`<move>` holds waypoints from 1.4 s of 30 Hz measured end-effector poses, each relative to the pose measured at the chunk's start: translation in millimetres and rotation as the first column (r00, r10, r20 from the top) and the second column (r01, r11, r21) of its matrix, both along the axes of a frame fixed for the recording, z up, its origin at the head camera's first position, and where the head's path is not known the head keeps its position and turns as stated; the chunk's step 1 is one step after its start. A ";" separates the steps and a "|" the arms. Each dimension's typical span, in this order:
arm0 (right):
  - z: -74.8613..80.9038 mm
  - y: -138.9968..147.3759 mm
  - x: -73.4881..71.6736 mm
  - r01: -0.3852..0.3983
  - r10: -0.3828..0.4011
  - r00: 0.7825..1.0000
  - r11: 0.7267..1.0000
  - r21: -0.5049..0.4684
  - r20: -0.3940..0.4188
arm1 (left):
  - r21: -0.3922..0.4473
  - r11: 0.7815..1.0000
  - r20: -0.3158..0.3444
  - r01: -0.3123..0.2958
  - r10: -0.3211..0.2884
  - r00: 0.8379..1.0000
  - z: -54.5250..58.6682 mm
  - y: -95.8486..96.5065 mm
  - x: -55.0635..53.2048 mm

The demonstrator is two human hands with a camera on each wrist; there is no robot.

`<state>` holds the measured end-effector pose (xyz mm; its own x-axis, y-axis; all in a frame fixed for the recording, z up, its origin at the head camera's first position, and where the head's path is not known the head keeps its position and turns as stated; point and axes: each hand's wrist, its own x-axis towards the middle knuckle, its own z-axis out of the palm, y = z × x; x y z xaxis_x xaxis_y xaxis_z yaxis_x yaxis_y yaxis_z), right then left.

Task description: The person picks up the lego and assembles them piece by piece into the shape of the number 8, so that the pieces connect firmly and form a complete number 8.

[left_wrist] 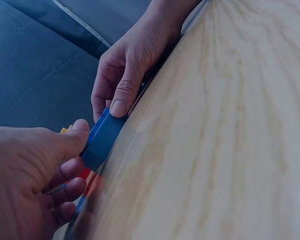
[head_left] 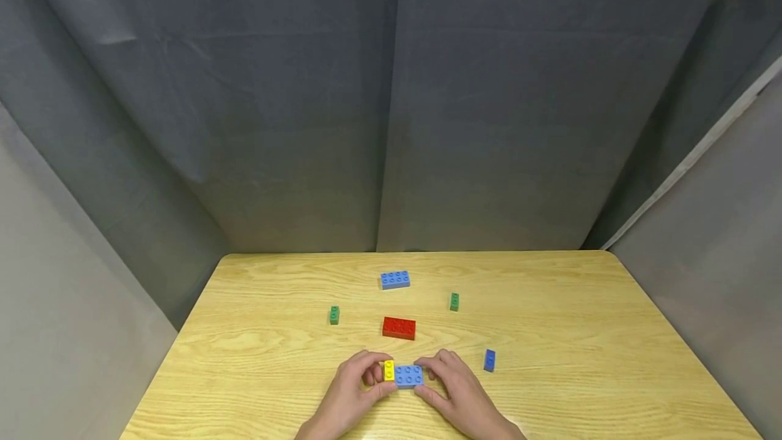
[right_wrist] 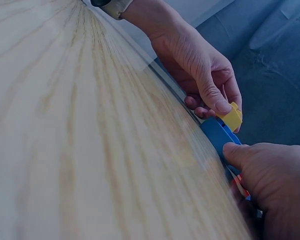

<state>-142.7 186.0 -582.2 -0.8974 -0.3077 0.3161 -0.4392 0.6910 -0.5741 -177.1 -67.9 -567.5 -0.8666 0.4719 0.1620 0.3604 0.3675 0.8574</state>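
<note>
Near the front of the table, my left hand [head_left: 349,391] pinches a small yellow toy brick [head_left: 389,371] between thumb and fingers. The yellow brick is at the left end of a light blue toy brick [head_left: 408,376], and in the right wrist view the yellow brick [right_wrist: 232,118] sits higher than the blue one [right_wrist: 217,136]. Whether its studs are fully joined I cannot tell. My right hand [head_left: 457,389] grips the blue brick's right end, thumb on the near side. In the left wrist view the right thumb presses the blue brick [left_wrist: 101,141].
A red brick [head_left: 399,328] lies just beyond the hands, another light blue brick [head_left: 395,280] farther back. Small green bricks lie left [head_left: 334,316] and right [head_left: 455,302]. A small dark blue brick [head_left: 489,360] is right of my right hand. Grey curtains [head_left: 305,121] surround the wooden table [head_left: 244,358].
</note>
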 end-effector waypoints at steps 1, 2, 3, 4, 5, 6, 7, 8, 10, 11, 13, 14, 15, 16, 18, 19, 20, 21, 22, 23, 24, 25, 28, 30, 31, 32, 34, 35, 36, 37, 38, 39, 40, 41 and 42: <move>0.2 -0.2 0.1 -0.001 0.001 1.000 1.000 -0.003 -0.002 | 0.000 1.000 0.001 -0.001 0.001 1.000 -0.3 0.0 -0.1; 0.6 -0.4 0.3 -0.002 0.002 1.000 1.000 -0.007 -0.001 | -0.001 1.000 -0.001 -0.001 0.001 1.000 -0.6 0.0 -0.1; 1.0 -0.6 0.3 -0.002 0.002 1.000 1.000 -0.009 0.000 | -0.002 1.000 -0.003 -0.001 0.001 1.000 -0.9 0.1 -0.1; 1.1 -0.7 0.3 -0.002 0.002 1.000 1.000 -0.011 0.002 | -0.002 1.000 -0.005 -0.001 0.001 1.000 -1.2 0.1 -0.1; 1.2 -0.9 0.3 -0.003 0.003 1.000 1.000 -0.012 -0.002 | -0.003 1.000 -0.008 -0.001 0.001 1.000 -1.5 0.2 -0.1; 1.4 -0.9 0.2 -0.002 0.002 1.000 1.000 -0.013 0.001 | -0.004 1.000 -0.011 -0.001 0.001 1.000 -1.7 0.2 -0.1; 1.6 -1.0 0.2 -0.002 0.002 1.000 1.000 -0.015 0.002 | -0.005 1.000 -0.013 -0.001 0.001 1.000 -1.8 0.2 -0.1; 1.9 -1.0 0.2 -0.002 0.002 1.000 1.000 -0.015 0.006 | -0.007 1.000 -0.017 -0.002 0.002 1.000 -1.9 0.2 0.0; 2.2 -0.9 0.1 -0.002 0.003 1.000 1.000 -0.014 0.013 | -0.010 1.000 -0.019 -0.005 0.005 1.000 -1.6 0.4 0.1; 2.5 -0.9 0.2 -0.003 0.003 1.000 1.000 -0.013 0.018 | -0.013 1.000 -0.020 -0.008 0.008 1.000 -1.5 0.5 0.3; 2.9 -0.7 0.4 -0.003 0.003 0.999 1.000 -0.012 0.036 | -0.018 1.000 -0.018 -0.012 0.012 1.000 -1.0 0.9 0.6; 2.9 -0.6 0.5 -0.002 0.003 0.999 1.000 -0.009 0.044 | -0.020 1.000 -0.017 -0.015 0.014 1.000 -0.9 1.1 0.8; 2.9 -0.5 0.6 -0.002 0.002 0.999 1.000 -0.007 0.050 | -0.022 1.000 -0.018 -0.018 0.018 1.000 -0.8 1.4 1.0; 2.8 -0.4 0.7 -0.001 0.001 0.999 1.000 -0.005 0.055 | -0.025 0.999 -0.020 -0.021 0.021 1.000 -0.8 1.7 1.3; 2.7 -0.2 0.8 0.000 0.000 0.998 1.000 0.000 0.060 | -0.026 0.999 -0.025 -0.025 0.024 0.999 -0.6 2.2 1.9; 2.6 -0.2 0.9 0.000 -0.001 0.998 1.000 0.001 0.060 | -0.028 0.999 -0.031 -0.027 0.026 0.999 -0.6 2.4 2.3; 2.5 -0.1 0.8 0.000 -0.001 0.998 1.000 0.002 0.059 | -0.029 0.999 -0.036 -0.028 0.027 0.999 -0.7 2.6 2.7; 2.4 -0.1 0.8 0.000 0.000 0.998 1.000 0.003 0.058 | -0.031 0.999 -0.042 -0.030 0.028 0.999 -0.7 2.8 3.2; 2.3 -0.1 0.8 -0.001 0.000 0.998 1.000 0.004 0.056 | -0.033 0.999 -0.046 -0.030 0.029 0.999 -0.6 2.9 3.6; 2.3 0.0 0.8 -0.002 0.002 0.999 1.000 0.003 0.053 | -0.034 0.999 -0.049 -0.031 0.029 0.998 -0.5 3.0 4.1; 2.3 0.0 0.8 -0.003 0.003 0.999 1.000 0.002 0.051 | -0.037 0.999 -0.053 -0.034 0.032 0.998 -0.5 3.1 4.6; 2.4 0.0 0.8 -0.004 0.004 0.999 1.000 0.001 0.050 | -0.040 0.999 -0.055 -0.037 0.035 0.998 -0.4 3.1 5.0; 2.6 -0.1 0.9 -0.005 0.005 0.999 1.000 -0.001 0.046 | -0.043 0.998 -0.056 -0.051 0.049 0.997 0.3 3.4 6.0; 2.8 -0.2 0.9 -0.005 0.005 0.999 1.000 -0.001 0.046 | -0.045 0.997 -0.058 -0.060 0.057 0.997 0.6 3.5 6.4; 2.8 -0.3 0.8 -0.005 0.005 0.999 1.000 -0.002 0.046 | -0.046 0.997 -0.058 -0.064 0.061 0.996 0.7 3.6 6.6; 2.7 -0.2 0.7 -0.006 0.006 0.999 1.000 -0.002 0.046 | -0.046 0.997 -0.058 -0.067 0.064 0.996 0.8 3.7 6.7; 2.4 -0.2 0.4 -0.007 0.007 0.999 1.000 -0.003 0.045 | -0.048 0.996 -0.059 -0.072 0.069 0.996 0.7 3.9 6.9; 2.1 -0.2 0.3 -0.007 0.008 0.999 1.000 -0.003 0.044 | -0.048 0.996 -0.060 -0.074 0.071 0.996 0.6 4.0 6.9; 2.0 -0.1 0.1 -0.007 0.007 0.999 1.000 -0.001 0.044 | -0.049 0.996 -0.059 -0.076 0.074 0.996 0.5 4.0 6.8; 1.8 0.0 -0.1 -0.007 0.007 0.999 1.000 -0.002 0.044 | -0.049 0.996 -0.056 -0.078 0.075 0.996 0.4 4.1 6.7; 1.8 0.0 -0.2 -0.007 0.007 0.999 1.000 -0.002 0.041 | -0.051 0.996 -0.055 -0.080 0.077 0.995 0.3 4.1 6.7; 1.8 0.0 -0.3 -0.006 0.006 0.999 1.000 -0.001 0.040 | -0.052 0.995 -0.056 -0.082 0.079 0.995 0.1 4.2 6.5; 1.7 0.1 -0.3 -0.006 0.006 0.999 1.000 0.000 0.039 | -0.055 0.995 -0.056 -0.083 0.080 0.995 -0.2 4.3 6.5; 1.6 0.2 -0.3 -0.004 0.004 0.999 1.000 0.000 0.038 | -0.057 0.995 -0.057 -0.085 0.082 0.995 -0.3 4.4 6.4; 1.8 0.2 -0.1 -0.004 0.004 0.999 1.000 -0.001 0.037 | -0.061 0.994 -0.058 -0.087 0.084 0.995 -0.6 4.5 6.2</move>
<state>-142.9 186.2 -580.4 -0.9074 -0.3109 0.2827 -0.4201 0.6888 -0.5908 -170.9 -63.4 -568.1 -0.8948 0.4073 0.1828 0.3713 0.4518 0.8112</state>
